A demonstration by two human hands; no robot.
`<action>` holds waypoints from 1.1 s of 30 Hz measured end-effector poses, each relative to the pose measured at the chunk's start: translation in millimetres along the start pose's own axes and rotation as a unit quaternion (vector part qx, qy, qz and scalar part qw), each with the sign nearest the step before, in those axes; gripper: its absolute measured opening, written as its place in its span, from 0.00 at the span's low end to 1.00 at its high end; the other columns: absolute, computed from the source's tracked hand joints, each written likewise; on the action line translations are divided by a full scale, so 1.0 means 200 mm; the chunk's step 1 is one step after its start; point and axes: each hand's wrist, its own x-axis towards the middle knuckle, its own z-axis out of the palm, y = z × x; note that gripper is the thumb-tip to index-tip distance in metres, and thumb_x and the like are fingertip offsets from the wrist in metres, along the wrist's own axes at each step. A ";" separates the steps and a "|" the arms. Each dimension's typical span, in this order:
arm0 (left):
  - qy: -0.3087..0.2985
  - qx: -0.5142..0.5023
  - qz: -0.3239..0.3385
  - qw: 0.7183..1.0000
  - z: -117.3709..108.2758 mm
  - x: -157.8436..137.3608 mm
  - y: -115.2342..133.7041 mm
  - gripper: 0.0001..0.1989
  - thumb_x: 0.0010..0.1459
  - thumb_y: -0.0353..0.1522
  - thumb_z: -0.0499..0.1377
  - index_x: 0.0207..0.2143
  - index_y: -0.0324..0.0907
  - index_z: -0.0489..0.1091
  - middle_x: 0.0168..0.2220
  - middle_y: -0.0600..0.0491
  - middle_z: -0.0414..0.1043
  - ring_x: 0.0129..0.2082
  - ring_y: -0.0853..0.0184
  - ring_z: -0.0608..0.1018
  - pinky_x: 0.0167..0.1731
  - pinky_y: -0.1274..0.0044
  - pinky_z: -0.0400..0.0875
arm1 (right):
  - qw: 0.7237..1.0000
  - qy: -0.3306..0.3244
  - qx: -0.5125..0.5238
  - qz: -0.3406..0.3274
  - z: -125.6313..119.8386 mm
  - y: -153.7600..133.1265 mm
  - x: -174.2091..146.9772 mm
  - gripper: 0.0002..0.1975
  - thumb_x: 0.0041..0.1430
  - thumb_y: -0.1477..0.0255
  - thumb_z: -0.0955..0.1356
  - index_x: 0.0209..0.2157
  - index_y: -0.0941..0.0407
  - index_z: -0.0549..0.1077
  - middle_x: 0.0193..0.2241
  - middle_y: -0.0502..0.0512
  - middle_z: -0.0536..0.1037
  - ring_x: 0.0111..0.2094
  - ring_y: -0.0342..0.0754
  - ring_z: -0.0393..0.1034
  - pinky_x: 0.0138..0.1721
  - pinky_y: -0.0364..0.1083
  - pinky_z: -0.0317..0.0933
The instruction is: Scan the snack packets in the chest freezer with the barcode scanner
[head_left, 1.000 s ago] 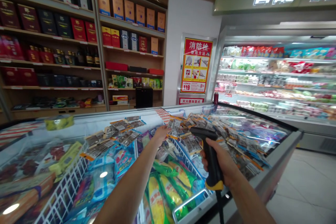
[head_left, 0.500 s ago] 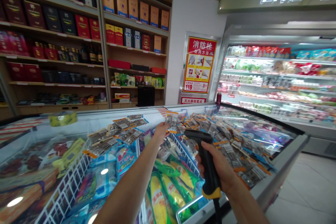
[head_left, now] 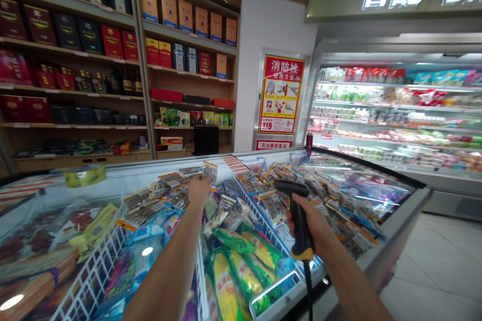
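My left hand (head_left: pixel 199 188) is closed on a small clear snack packet (head_left: pixel 210 173) with orange edges, held upright near the freezer's back rim. Just left of it lies a pile of similar packets (head_left: pixel 171 181) on the glass. My right hand (head_left: pixel 307 220) grips a black and yellow barcode scanner (head_left: pixel 300 225), its cable hanging down. The scanner's head points left, over the larger spread of packets (head_left: pixel 324 190) on the right. Below and between my arms, green and yellow corn packs (head_left: pixel 229 276) lie in the freezer.
White wire dividers (head_left: pixel 94 273) split the chest freezer (head_left: pixel 395 220). Blue bags (head_left: pixel 141 246) fill the left section, and a yellow tape roll (head_left: pixel 85 176) stands on the left glass. Behind are boxed-goods shelves (head_left: pixel 192 80), a fire-hydrant poster (head_left: pixel 280 94) and a lit chilled cabinet (head_left: pixel 395 110).
My left hand has moved left with its packet, from the middle towards the left pile. My right hand still holds the scanner, now slightly higher and further right in view.
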 end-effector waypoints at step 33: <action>-0.142 0.122 0.133 0.973 0.39 -0.33 0.24 0.23 0.44 0.32 0.56 0.45 0.39 0.61 0.41 0.42 0.69 0.43 0.56 0.70 0.40 0.68 0.62 | 1.000 0.015 -0.008 0.009 -0.03 0.00 0.01 0.11 0.50 0.63 0.63 0.27 0.57 0.65 0.12 0.46 0.66 0.10 0.40 0.59 0.09 0.39 0.54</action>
